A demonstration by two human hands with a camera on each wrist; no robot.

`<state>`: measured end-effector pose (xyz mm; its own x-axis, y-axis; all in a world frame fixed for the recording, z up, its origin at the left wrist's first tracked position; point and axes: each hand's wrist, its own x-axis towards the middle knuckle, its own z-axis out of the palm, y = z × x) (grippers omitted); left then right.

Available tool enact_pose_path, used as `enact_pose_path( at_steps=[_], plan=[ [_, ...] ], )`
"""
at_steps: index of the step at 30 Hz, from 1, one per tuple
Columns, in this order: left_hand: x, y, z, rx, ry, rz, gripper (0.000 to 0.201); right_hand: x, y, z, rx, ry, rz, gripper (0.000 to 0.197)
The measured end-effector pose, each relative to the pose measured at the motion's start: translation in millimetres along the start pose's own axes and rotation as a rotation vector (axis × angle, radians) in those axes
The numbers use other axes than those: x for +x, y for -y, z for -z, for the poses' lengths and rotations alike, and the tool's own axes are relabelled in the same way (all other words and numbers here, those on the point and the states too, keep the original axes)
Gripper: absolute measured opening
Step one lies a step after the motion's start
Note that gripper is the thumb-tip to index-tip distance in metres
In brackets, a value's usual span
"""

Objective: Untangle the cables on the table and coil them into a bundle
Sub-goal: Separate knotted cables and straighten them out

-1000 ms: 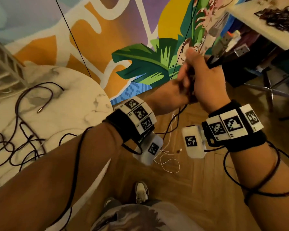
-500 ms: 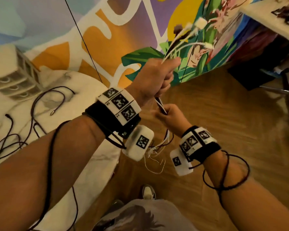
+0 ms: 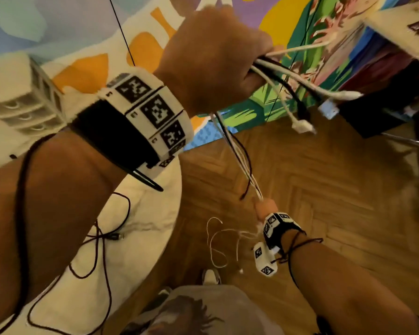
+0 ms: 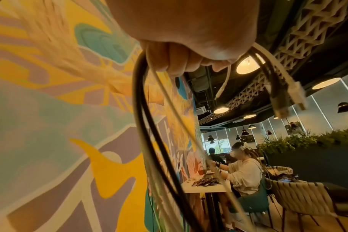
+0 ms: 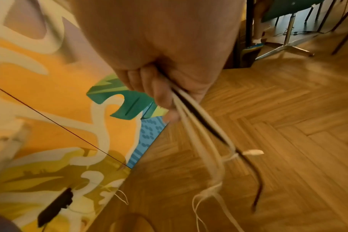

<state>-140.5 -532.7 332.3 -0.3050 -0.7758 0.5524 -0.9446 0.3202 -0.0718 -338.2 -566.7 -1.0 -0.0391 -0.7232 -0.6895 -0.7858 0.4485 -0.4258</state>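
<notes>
My left hand (image 3: pixel 218 59) is raised high and grips a bunch of white and black cables (image 3: pixel 237 155); their plug ends (image 3: pixel 302 125) stick out to the right of the fist. The left wrist view shows the fist (image 4: pixel 189 47) closed round the cables (image 4: pixel 149 125), plugs (image 4: pixel 288 100) dangling. The bunch runs taut down to my right hand (image 3: pixel 264 207), held low over the floor, which grips the same cables (image 5: pixel 191 113). Below that hand (image 5: pixel 169 75) loose white tails (image 3: pixel 218 247) hang in loops. More dark cables (image 3: pixel 99 240) lie on the marble table (image 3: pixel 143 238).
A white drawer unit (image 3: pixel 24 105) stands at the back of the table. A painted mural wall (image 3: pixel 82 32) is behind. Another table (image 3: pixel 397 25) and chair legs (image 3: pixel 416 146) are at the right, over wooden floor (image 3: pixel 324 201). A thin dark cord (image 3: pixel 121 32) hangs along the wall.
My left hand has risen with the plug ends, and my right hand has slid down the bunch toward the floor, pulling the cables straight between them.
</notes>
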Motion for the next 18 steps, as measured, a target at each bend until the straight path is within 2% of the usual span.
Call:
enact_pose_path(
  at_steps=[1, 3, 5, 6, 8, 9, 12, 15, 18],
  plan=[
    [1.9, 0.1, -0.5, 0.006, 0.008, -0.005, 0.044, 9.8, 0.6, -2.3, 0.094, -0.003, -0.023, 0.034],
    [3.1, -2.4, -6.7, 0.005, 0.020, -0.008, 0.046, 11.7, 15.3, 0.8, 0.424, -0.030, 0.010, 0.032],
    [2.8, -2.8, -13.0, -0.017, 0.001, -0.009, 0.048, 12.6, 27.9, 5.8, 0.738, -0.159, -0.001, 0.043],
    [2.8, -1.4, -15.0, -0.032, -0.021, -0.010, 0.047, 8.0, 35.3, 10.4, 0.768, -0.195, 0.038, 0.045],
    [5.4, 2.3, -16.1, -0.066, -0.088, -0.023, 0.042, 4.7, 37.5, 17.6, 0.613, -0.219, 0.095, 0.044],
    [6.6, 4.0, -17.5, -0.087, -0.128, -0.023, 0.041, 6.0, 33.4, 20.1, 0.445, -0.196, 0.103, 0.042],
    [8.4, 1.8, -28.8, -0.242, -0.236, 0.049, 0.039, 19.8, 14.0, 19.7, -0.027, -0.029, 0.070, 0.037],
    [5.2, -5.8, -51.0, -0.558, -0.301, 0.257, 0.036, 23.2, 6.0, 17.9, -0.173, 0.069, 0.080, 0.033],
    [1.0, -16.2, -74.1, -0.841, -0.253, 0.507, 0.044, 30.8, 7.0, 20.9, -0.182, 0.098, 0.147, 0.020]
  ],
)
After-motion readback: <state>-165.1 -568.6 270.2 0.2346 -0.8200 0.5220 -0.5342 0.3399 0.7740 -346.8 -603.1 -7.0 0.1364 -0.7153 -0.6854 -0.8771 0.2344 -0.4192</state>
